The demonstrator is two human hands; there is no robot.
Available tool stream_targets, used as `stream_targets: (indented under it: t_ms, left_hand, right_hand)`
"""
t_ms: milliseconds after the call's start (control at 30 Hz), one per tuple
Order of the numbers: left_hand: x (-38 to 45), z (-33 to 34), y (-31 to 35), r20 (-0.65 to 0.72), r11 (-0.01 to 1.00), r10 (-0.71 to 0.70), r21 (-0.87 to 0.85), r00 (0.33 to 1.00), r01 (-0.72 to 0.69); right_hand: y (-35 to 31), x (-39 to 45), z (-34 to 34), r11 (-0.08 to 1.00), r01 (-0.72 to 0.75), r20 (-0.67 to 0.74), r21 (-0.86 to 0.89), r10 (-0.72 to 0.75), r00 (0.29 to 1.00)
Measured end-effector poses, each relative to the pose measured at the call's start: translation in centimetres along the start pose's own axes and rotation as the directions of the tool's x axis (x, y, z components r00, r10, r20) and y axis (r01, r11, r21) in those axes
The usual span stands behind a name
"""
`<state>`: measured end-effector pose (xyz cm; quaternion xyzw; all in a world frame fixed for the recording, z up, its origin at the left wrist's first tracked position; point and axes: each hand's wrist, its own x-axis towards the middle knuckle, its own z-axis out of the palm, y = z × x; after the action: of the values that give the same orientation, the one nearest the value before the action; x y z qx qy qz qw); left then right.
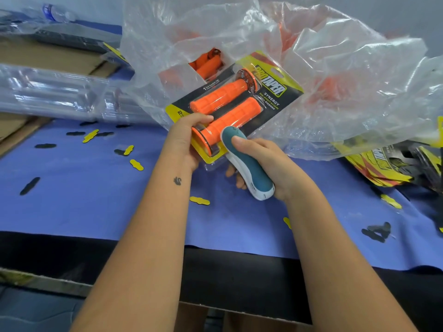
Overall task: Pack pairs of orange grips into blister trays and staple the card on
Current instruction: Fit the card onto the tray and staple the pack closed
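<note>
Two orange grips [225, 106] sit side by side in one clear blister tray [208, 161] backed by a yellow-and-black card [285, 92], held up at the centre of the frame above the blue counter [96, 200]. The left hand [184, 137] holds the pack's near left corner, thumb curled over the front of the tray and the fingers hidden behind the card. The right hand [266, 161] is wrapped round a teal-and-white stapler [247, 164], thumb pressing on its top near the nose, which meets the pack's near edge by the lower grip's flange.

The step in hand looks like stapling that bottom edge. Whether the stapler's mouth actually has the card and tray rim between it cannot be told from here. If it bites too far in, the staple could hit the moulded bulge round the grip and crumple, or crack the plastic. If too shallow, it may catch only one layer and leave the card loose. The pack is held at a single corner in the air, so the squeeze may twist it and skew the staple. Fingertips show below the stapler close to the nose, which risks a pinch.

Loose grips [207, 62] lie in the plastic bag [335, 68] at upper centre, spare trays [60, 92] at left, more cards [388, 164] at right.
</note>
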<state>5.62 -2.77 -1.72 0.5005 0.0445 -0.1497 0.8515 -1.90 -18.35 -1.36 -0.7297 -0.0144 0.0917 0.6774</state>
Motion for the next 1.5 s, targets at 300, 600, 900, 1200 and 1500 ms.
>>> stream_targets:
  t_ms: [300, 600, 900, 1200, 1500]
  left_hand:
    - [-1.2, 1.5, 0.1, 0.131, 0.979, 0.152, -0.155, 0.98, -0.131]
    - [-1.8, 2.5, -0.2, -0.025, 0.97, 0.237, -0.043, 0.971, -0.238]
    - [-1.8, 2.4, 0.1, -0.061, 0.975, 0.213, -0.053, 0.975, -0.216]
    - [-1.5, 2.7, -0.4, -0.242, 0.986, 0.169, 0.031, 0.955, -0.166]
    - [-1.4, 3.2, -1.6, -0.033, 0.981, 0.193, 0.025, 0.981, -0.193]
  right_hand:
    - [-0.1, 0.3, 0.7, 0.989, 0.055, -0.087, 0.137, -0.043, 0.995]
    - [-0.2, 0.2, 1.2, 0.97, 0.036, -0.043, 0.241, -0.026, 0.999]
    - [0.1, 0.6, 1.0, 0.979, 0.038, -0.12, 0.199, -0.014, 0.993]
    - [0.2, 1.3, 1.6, 0.975, 0.096, -0.23, 0.201, -0.048, 0.972]
    - [0.1, 1.7, 1.6, 0.974, 0.111, -0.298, 0.197, -0.049, 0.953]
